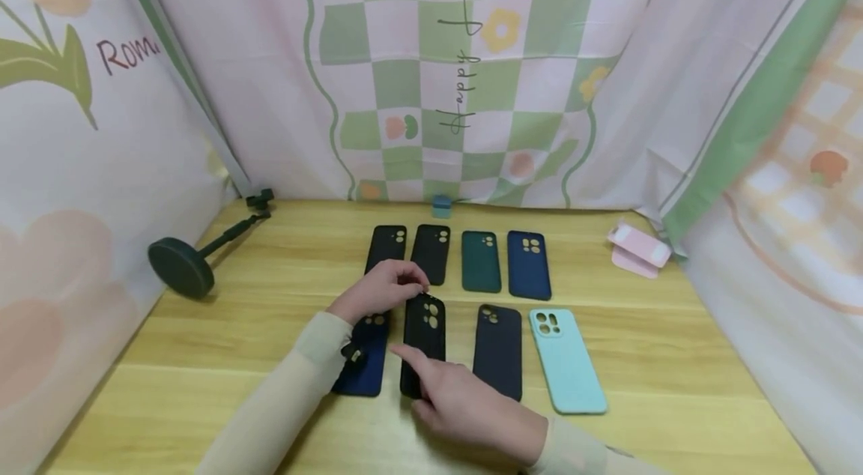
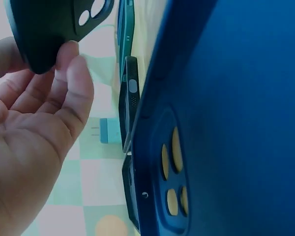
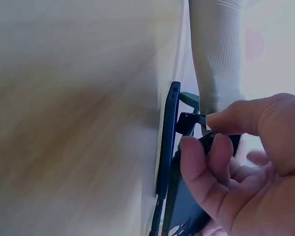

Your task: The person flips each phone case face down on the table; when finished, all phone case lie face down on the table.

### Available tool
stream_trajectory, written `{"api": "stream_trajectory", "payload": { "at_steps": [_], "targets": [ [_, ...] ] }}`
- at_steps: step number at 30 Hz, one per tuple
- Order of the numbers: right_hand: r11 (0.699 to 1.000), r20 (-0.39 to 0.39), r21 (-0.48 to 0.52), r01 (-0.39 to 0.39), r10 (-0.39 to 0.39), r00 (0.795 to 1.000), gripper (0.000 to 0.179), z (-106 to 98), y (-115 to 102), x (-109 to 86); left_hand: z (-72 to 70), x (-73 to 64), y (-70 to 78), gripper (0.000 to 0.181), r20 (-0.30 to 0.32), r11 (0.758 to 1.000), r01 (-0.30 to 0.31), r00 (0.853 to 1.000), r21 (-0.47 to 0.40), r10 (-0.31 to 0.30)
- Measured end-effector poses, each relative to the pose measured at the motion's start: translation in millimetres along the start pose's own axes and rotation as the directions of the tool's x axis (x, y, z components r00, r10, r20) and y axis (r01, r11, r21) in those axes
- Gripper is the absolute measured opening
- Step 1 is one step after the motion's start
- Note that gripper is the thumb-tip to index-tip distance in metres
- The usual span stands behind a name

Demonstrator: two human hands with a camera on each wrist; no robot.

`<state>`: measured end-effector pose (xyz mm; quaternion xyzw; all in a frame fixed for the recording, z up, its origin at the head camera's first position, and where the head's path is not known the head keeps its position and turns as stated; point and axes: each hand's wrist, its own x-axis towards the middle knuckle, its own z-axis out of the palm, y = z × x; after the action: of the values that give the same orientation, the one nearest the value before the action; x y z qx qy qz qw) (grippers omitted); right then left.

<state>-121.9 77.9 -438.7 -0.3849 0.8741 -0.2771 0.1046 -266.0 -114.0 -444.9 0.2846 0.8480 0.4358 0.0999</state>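
Note:
A black phone case [image 1: 423,336] with camera cutouts stands tilted up between both hands. At its top edge my left hand [image 1: 380,289] pinches a corner; in the left wrist view, fingertips close on that black case [image 2: 42,32]. My right hand [image 1: 465,400] grips the lower end, its index finger reaching across to the left edge. The right wrist view has the fingers [image 3: 194,152] curled at the case's edge. Under my left wrist lies a dark blue case [image 1: 364,374], partly covered by the arm. A navy case [image 1: 500,344] lies just right, partly behind my right hand.
A mint case [image 1: 571,362] ends the front row. Behind lie two black cases [image 1: 430,254], a dark green case [image 1: 482,261] and a blue case [image 1: 529,265]. A blue plug adapter [image 1: 441,207] sits at the back, a black round-based stand [image 1: 182,265] left, a pink holder [image 1: 639,246] right.

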Motion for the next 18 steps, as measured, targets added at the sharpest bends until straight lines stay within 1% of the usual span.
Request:
{"api": "stream_trajectory", "payload": {
  "at_steps": [3, 5, 8, 10, 12, 14, 16, 18],
  "targets": [
    [0.998, -0.014, -0.005, 0.068, -0.068, 0.998, 0.063, -2.1, 0.6, -1.3, 1.1, -1.2, 1.1, 0.019, 0.005, 1.0, 0.001, 1.0, -0.022, -0.001],
    [0.996, -0.027, -0.01, 0.091, -0.091, 0.996, 0.054, -4.3, 1.2, -0.9, 0.8, -2.3, 1.8, 0.023, 0.0, 0.999, 0.007, 1.0, -0.041, -0.007],
    [0.997, -0.046, 0.017, 0.069, -0.068, 0.997, 0.041, -8.0, 2.0, -1.1, -0.5, -4.2, 3.1, 0.024, -0.007, 0.997, 0.019, 1.0, -0.076, -0.019],
    [0.998, -0.068, 0.037, 0.051, -0.048, 0.997, 0.036, -9.8, 2.6, -2.4, -1.3, -4.9, 4.1, 0.02, -0.008, 0.995, 0.011, 1.0, -0.097, -0.012],
    [0.998, -0.097, 0.054, 0.042, -0.037, 0.995, 0.034, -10.9, 3.7, -4.5, -1.7, -5.0, 4.8, 0.02, -0.006, 0.994, 0.001, 1.0, -0.111, -0.001],
    [0.998, -0.136, 0.048, 0.048, -0.041, 0.99, 0.036, -11.1, 5.4, -6.9, -1.6, -4.6, 5.4, 0.024, -0.006, 0.993, -0.012, 1.0, -0.116, 0.011],
    [0.998, -0.175, 0.034, 0.052, -0.046, 0.984, 0.04, -10.7, 7.7, -9.0, -1.2, -4.0, 5.8, 0.026, -0.009, 0.994, -0.019, 1.0, -0.108, 0.019],
    [0.999, -0.205, 0.023, 0.048, -0.042, 0.978, 0.045, -10.4, 10.4, -10.5, -0.7, -2.9, 5.5, 0.024, -0.009, 0.995, -0.018, 1.0, -0.102, 0.017]
  ]
}}
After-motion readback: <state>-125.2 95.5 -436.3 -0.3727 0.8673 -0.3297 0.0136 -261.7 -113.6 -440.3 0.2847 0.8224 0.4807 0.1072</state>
